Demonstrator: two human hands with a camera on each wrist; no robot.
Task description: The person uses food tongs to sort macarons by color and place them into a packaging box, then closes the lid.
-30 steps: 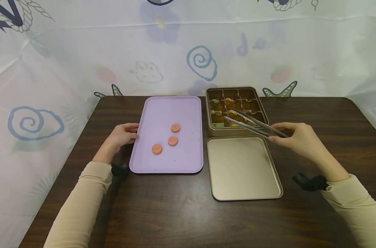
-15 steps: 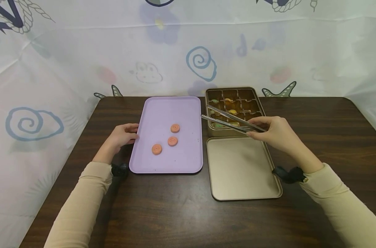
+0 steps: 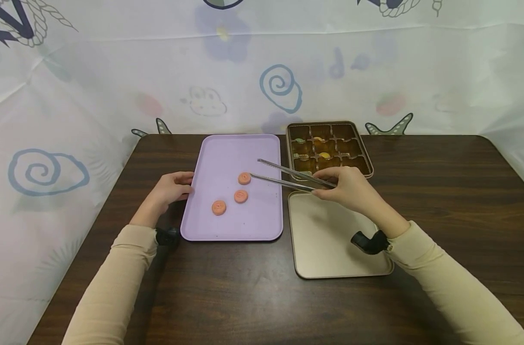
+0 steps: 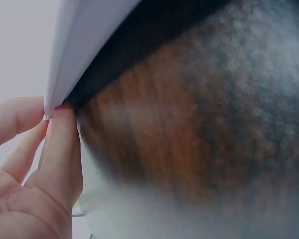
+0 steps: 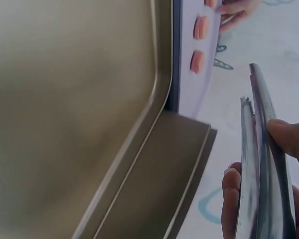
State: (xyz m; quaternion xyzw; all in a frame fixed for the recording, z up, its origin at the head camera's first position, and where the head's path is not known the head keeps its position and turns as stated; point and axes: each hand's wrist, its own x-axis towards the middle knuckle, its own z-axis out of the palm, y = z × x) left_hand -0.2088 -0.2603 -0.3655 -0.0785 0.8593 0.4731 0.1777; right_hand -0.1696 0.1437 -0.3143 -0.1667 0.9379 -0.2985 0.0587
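Observation:
My right hand grips metal tongs near their hinge end. Their tips are apart, hold nothing, and reach over the lilac tray, the nearer tip close beside the far orange cookie. Two more orange cookies lie on the tray. My left hand holds the tray's left rim, thumb on top. In the right wrist view my fingers clasp the tongs above the gold lid. The left wrist view shows my fingertips at the tray's edge.
A gold tin with several compartments, some holding small sweets, stands behind the upturned gold lid right of the tray. All rest on a dark wooden table. A patterned white cloth hangs behind and to both sides.
My right hand has carried the tongs leftward from over the gold tin to over the lilac tray. The left hand, tray and cookies have stayed put.

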